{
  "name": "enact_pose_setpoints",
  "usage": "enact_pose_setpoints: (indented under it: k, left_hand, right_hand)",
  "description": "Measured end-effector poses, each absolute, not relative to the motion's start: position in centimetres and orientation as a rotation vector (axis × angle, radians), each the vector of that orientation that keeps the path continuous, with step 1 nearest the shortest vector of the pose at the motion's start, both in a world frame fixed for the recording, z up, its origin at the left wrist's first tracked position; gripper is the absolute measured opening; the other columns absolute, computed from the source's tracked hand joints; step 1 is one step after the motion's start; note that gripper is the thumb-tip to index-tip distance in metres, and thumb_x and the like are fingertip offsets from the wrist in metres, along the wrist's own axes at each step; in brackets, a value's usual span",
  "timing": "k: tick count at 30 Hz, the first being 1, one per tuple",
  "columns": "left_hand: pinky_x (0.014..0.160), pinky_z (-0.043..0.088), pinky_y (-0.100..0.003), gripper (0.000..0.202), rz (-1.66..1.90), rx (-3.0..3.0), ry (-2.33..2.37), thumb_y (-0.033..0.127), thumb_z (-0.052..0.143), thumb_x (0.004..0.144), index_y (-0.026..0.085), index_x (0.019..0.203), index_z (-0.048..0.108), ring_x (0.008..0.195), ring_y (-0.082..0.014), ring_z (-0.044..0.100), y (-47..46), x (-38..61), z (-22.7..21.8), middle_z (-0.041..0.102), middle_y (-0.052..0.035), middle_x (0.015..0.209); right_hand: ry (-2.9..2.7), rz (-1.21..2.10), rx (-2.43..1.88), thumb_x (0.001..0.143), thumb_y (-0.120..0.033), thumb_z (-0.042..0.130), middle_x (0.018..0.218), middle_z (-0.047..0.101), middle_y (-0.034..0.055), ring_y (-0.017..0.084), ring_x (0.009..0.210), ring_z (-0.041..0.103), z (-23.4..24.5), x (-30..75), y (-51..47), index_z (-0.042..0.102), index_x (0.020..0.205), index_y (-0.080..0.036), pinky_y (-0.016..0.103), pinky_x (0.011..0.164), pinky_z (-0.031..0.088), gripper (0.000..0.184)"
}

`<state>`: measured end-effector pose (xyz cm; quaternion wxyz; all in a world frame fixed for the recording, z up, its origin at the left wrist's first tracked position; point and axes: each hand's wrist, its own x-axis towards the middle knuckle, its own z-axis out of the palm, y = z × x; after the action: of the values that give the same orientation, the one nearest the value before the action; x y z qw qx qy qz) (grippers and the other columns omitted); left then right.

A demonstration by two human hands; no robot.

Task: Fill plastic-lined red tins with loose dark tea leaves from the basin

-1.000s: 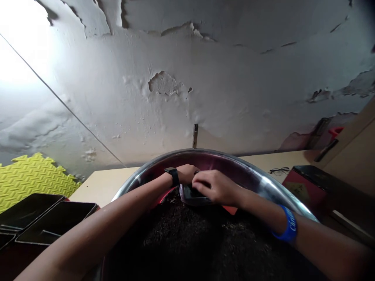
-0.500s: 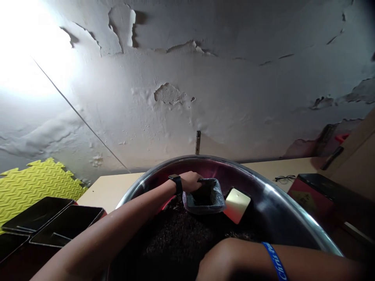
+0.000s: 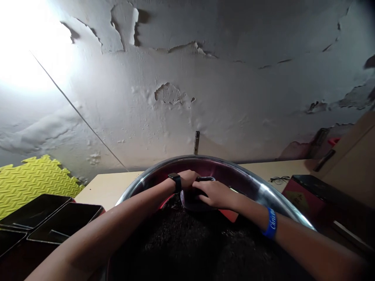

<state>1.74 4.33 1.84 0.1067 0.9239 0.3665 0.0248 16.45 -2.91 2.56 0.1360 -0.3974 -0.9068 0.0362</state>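
Probably a room in a home, rather worn; the wall [image 3: 234, 101] sheds paint at eleven o'clock; a yellow interlocking foam mat [image 3: 38, 183] shows between eight and nine; eyeglasses [image 3: 279, 180] lie on the pale tabletop [image 3: 114, 185] toward four; a metal basin [image 3: 265, 186] holds dark, soil-like matter [image 3: 187, 242] at six.

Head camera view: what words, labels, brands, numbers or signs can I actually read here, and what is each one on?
"Chris": on the blue wristband; any letters after it are not clear.
Dark marks: on the yellow patch of the red box, too blurred to read.
Watch: nothing readable.
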Motion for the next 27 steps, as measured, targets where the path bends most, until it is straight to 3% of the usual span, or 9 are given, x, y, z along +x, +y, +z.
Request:
enact_pose_setpoints:
  k: [6,11,16,19,24,27]
  left_hand:
    - [0.056,0.039,-0.023,0.022,0.019,2.775,1.098,0.030,0.048,0.075,0.015,0.080,0.063,0.067,-0.0170,0.057,4.7,1.9,1.3,0.065,-0.0059,0.079]
    - [0.055,0.037,-0.022,0.027,0.136,2.712,1.138,0.033,0.041,0.079,0.020,0.088,0.062,0.067,-0.0149,0.056,4.6,2.0,0.7,0.065,-0.0035,0.081]
    - [0.051,0.034,-0.022,0.026,0.116,2.719,1.141,0.033,0.040,0.079,0.021,0.086,0.062,0.065,-0.0137,0.055,4.4,2.0,0.7,0.064,-0.0031,0.079]
    - [0.051,0.033,-0.022,0.027,0.105,2.741,1.134,0.034,0.039,0.079,0.020,0.083,0.061,0.065,-0.0137,0.055,4.3,2.0,0.8,0.064,-0.0032,0.078]
    - [0.055,0.037,-0.022,0.030,0.068,2.750,1.163,0.036,0.038,0.080,0.021,0.088,0.062,0.070,-0.0148,0.057,4.6,2.0,0.6,0.064,-0.0037,0.083]
    - [0.058,0.038,-0.022,0.033,0.068,2.768,1.155,0.040,0.037,0.080,0.021,0.089,0.062,0.072,-0.0156,0.058,4.9,2.1,0.3,0.065,-0.0042,0.085]
  right_hand:
    - [-2.377,0.158,-0.924,0.087,-0.027,0.034,0.082,0.059,0.0040,0.013,0.076,0.053,3.3,15.5,-5.6,0.055,0.086,-0.016,0.025,0.071,0.039,0.024]
    - [-3.013,0.385,-0.572,0.082,-0.033,0.044,0.086,0.062,0.0032,0.015,0.077,0.056,-1.6,13.7,-7.2,0.059,0.092,-0.019,0.025,0.066,0.042,0.024]
    - [-3.033,0.321,-1.098,0.073,-0.053,0.050,0.123,0.045,0.0168,0.032,0.108,0.046,-8.5,14.0,-5.2,0.047,0.119,-0.016,0.044,0.084,0.038,0.059]
    - [-2.918,0.421,-1.351,0.066,-0.063,0.051,0.124,0.042,0.0196,0.036,0.112,0.041,-9.8,14.1,-4.7,0.045,0.121,-0.013,0.046,0.088,0.036,0.074]
    - [-3.086,0.878,-1.339,0.050,-0.065,0.061,0.112,0.053,0.0154,0.032,0.095,0.054,-6.7,13.1,-5.3,0.050,0.117,-0.011,0.039,0.076,0.045,0.086]
    - [-3.201,1.447,-1.111,0.057,-0.059,0.061,0.105,0.060,0.0043,0.025,0.092,0.056,-4.7,13.2,-4.7,0.057,0.110,-0.021,0.033,0.077,0.045,0.066]
